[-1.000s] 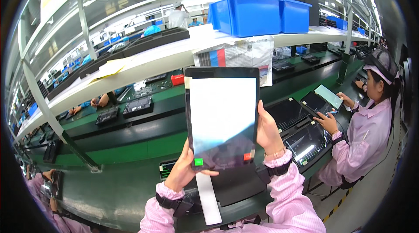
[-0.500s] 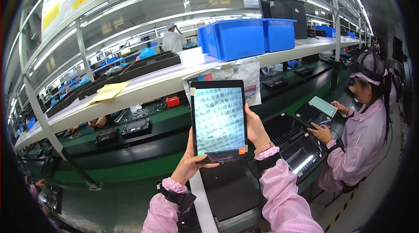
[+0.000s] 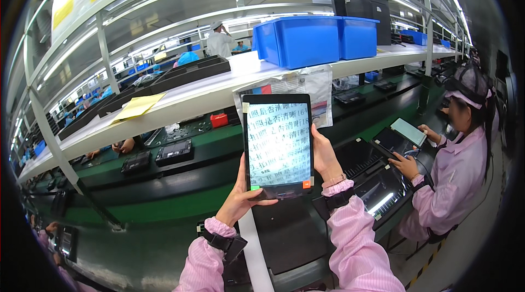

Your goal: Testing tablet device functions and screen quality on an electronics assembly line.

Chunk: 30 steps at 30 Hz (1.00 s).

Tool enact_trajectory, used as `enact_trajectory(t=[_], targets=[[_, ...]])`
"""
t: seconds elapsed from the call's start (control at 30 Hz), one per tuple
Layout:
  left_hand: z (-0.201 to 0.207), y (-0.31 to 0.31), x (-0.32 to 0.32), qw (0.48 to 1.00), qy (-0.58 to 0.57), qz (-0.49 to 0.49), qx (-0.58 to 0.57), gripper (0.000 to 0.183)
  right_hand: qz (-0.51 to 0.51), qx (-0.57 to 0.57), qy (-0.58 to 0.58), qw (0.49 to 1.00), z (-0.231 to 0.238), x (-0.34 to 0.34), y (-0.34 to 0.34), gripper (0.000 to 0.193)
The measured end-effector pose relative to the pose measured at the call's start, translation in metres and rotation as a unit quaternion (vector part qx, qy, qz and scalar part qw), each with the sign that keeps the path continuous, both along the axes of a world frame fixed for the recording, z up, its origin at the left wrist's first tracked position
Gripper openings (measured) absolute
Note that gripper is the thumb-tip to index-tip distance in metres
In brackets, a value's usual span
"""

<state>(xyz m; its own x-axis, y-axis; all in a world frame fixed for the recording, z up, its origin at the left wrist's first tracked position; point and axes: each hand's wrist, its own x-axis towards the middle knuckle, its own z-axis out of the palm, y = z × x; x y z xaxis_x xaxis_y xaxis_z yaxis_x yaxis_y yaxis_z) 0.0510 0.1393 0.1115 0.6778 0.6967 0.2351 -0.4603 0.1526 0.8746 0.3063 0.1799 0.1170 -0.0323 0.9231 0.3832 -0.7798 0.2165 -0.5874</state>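
Upright in front of me is a black-framed tablet, its lit screen full of rows of dark characters on a pale ground. Small green and orange stickers mark its lower corners. My left hand grips the lower left corner, with the thumb across the bottom of the frame. Along the right edge my right hand is closed on the tablet too, its fingers partly hidden behind it. Pink striped sleeves and black wrist straps cover both my forearms. Behind the tablet hangs a silvery sheet in a plastic sleeve.
Across the bench runs a white shelf bearing blue bins, black trays and yellow paper. Below it, dark devices lie on the green bench. At my right a co-worker in pink handles another tablet.
The characters on the tablet's screen have become larger and sharper. The tablet sits slightly higher and more to the right in view. Both hands keep their hold.
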Motion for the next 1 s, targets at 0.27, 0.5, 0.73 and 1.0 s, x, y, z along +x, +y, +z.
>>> enact_trajectory(t=[0.27, 0.5, 0.73, 1.0], targets=[[-0.002, 0.000, -0.003, 1.000, -0.015, -0.023, 0.003, 0.095, -0.006, -0.015, 0.011, 1.000, -0.001, -0.003, -0.001, 0.039], [0.000, -0.008, -0.006, 1.000, 0.021, -0.012, 0.019, 0.095, -0.029, -0.024, 0.005, 0.999, 0.005, -0.008, -0.018, 0.039], [-0.037, -0.018, -0.017, 0.931, 0.218, 0.120, 0.266, 0.079, -0.070, -0.097, -0.008, 0.993, -0.010, -0.021, -0.062, 0.038], [-0.041, -0.060, -0.022, 0.966, 0.161, 0.141, 0.144, 0.048, -0.066, -0.107, 0.001, 0.992, -0.037, -0.041, -0.118, 0.039]])
